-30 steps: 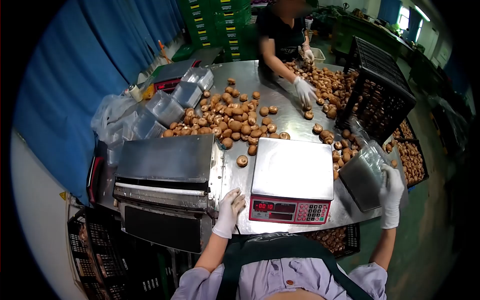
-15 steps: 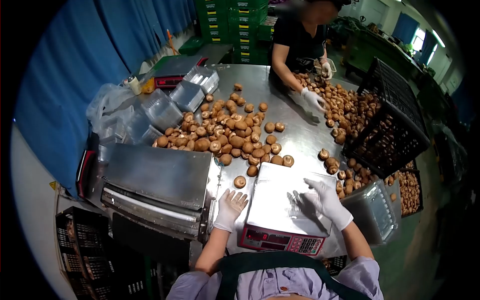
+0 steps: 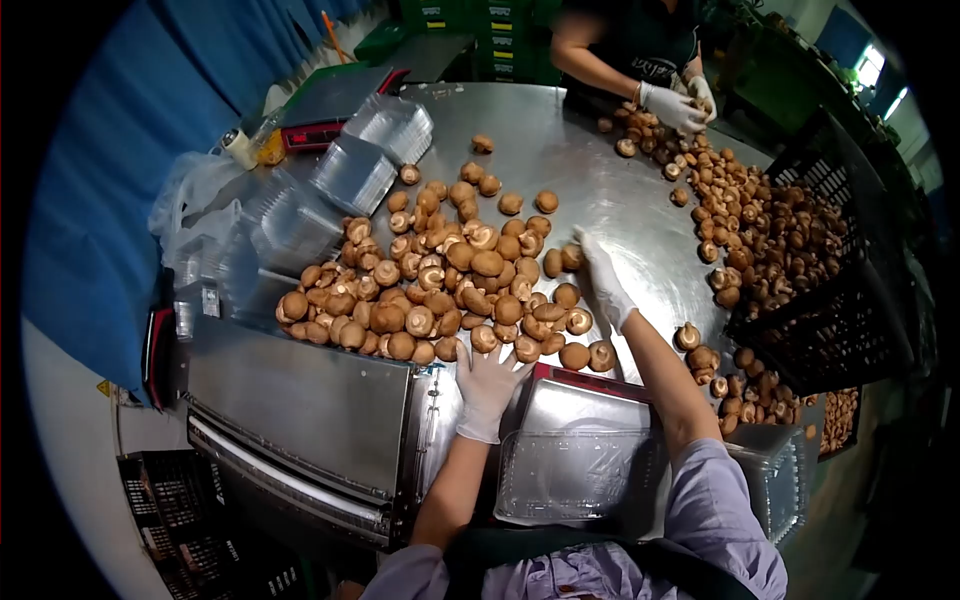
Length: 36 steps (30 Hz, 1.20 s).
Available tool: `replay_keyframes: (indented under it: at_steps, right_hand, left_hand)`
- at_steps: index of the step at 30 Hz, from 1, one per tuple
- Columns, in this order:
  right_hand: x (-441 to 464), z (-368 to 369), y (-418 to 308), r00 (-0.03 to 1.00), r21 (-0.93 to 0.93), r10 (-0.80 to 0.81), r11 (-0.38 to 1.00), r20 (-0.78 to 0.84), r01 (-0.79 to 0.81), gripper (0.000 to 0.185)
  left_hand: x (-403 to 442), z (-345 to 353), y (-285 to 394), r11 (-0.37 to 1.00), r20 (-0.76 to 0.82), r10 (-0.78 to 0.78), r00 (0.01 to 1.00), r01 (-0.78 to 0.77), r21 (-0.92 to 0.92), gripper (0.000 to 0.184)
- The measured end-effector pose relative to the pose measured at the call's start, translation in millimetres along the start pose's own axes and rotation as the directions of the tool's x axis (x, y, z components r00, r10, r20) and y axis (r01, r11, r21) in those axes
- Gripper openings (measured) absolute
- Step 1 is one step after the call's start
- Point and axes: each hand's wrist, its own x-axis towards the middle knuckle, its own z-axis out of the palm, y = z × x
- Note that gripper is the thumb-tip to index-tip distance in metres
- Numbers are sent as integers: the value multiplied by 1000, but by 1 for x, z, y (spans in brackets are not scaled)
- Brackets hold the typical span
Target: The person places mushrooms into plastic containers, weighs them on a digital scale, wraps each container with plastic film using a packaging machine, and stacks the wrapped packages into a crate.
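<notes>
My left hand (image 3: 487,390), in a white glove, has its fingers spread against the near edge of a pile of brown mushrooms (image 3: 430,270). Along the pile's right side lies my right hand (image 3: 607,280), also gloved, with its fingers stretched out beside a couple of mushrooms. Neither hand grips anything. Below them, close to my body, a clear plastic tray (image 3: 560,475) rests on the pan of the red-edged scale (image 3: 585,405). My right forearm passes over the right side of the scale.
A metal wrapping machine (image 3: 300,370) stands at left. Stacked clear trays (image 3: 355,170) and a second scale (image 3: 335,105) are behind it. Right hold more mushrooms (image 3: 780,230), a tipped black crate (image 3: 830,300) and a tray stack (image 3: 775,470). Across the table a co-worker's gloved hands (image 3: 680,105) handle mushrooms.
Both my hands have moved forward from around the scale to the mushroom pile. A clear tray now lies on the scale. The view has shifted, and the co-worker's hands have come together.
</notes>
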Motion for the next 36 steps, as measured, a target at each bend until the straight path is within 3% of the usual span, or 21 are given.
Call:
replay_keyframes:
  at_steps: [1, 3, 4, 5, 7, 11, 13, 15, 17, 19, 21, 29, 36]
  right_hand:
    - [-7, 18, -14, 984, -102, 127, 988, 125, -114, 68]
    - [4, 31, 2, 954, -231, 193, 963, 228, -139, 73]
    - [7, 33, 1, 948, -165, 117, 984, 296, -70, 75]
    - [4, 30, -4, 943, -135, 167, 982, 287, -132, 60]
    - [-2, 28, -10, 923, -134, 198, 978, 330, -161, 74]
    - [-10, 20, -9, 892, -130, 211, 976, 399, -173, 73]
    - [-17, 30, -11, 876, -434, 206, 901, 436, 4, 72]
    - [-31, 49, -9, 876, -431, 213, 902, 433, -7, 65]
    - [-34, 58, 0, 900, -460, 191, 888, 393, 13, 63]
    - [-37, 61, 1, 907, -458, 184, 889, 379, 10, 59]
    - [-42, 64, 1, 920, -580, 96, 799, 379, 155, 57]
    - [-80, 90, -23, 955, -378, 26, 921, 294, 91, 54]
    - [-125, 95, -61, 970, -169, -170, 965, 172, 199, 47]
  left_hand:
    - [3, -1, 0, 999, 63, -3, 998, 6, -38, 75]
    - [8, 3, 0, 1000, 65, -4, 998, 5, -17, 79]
    - [9, 4, 0, 999, 42, 2, 999, 0, -43, 79]
    - [11, 6, 0, 998, 20, 8, 1000, -6, -68, 80]
    - [16, 12, 2, 998, 11, -1, 1000, 2, -58, 84]
    - [21, 24, 3, 996, 102, -28, 994, 37, -86, 86]
    - [18, 33, 6, 998, 73, -29, 997, 33, -52, 86]
    - [19, 37, 5, 999, 31, 10, 999, -12, 50, 86]
    - [19, 41, 6, 1000, -94, -19, 995, 16, -26, 85]
    - [21, 37, 9, 996, -16, -70, 997, 69, -52, 83]
    - [22, 39, 6, 999, -8, -36, 999, 36, -31, 83]
    - [-4, 85, 18, 999, -168, -9, 986, 17, 50, 75]
    - [-46, 146, 14, 992, -75, 17, 997, -8, 124, 69]
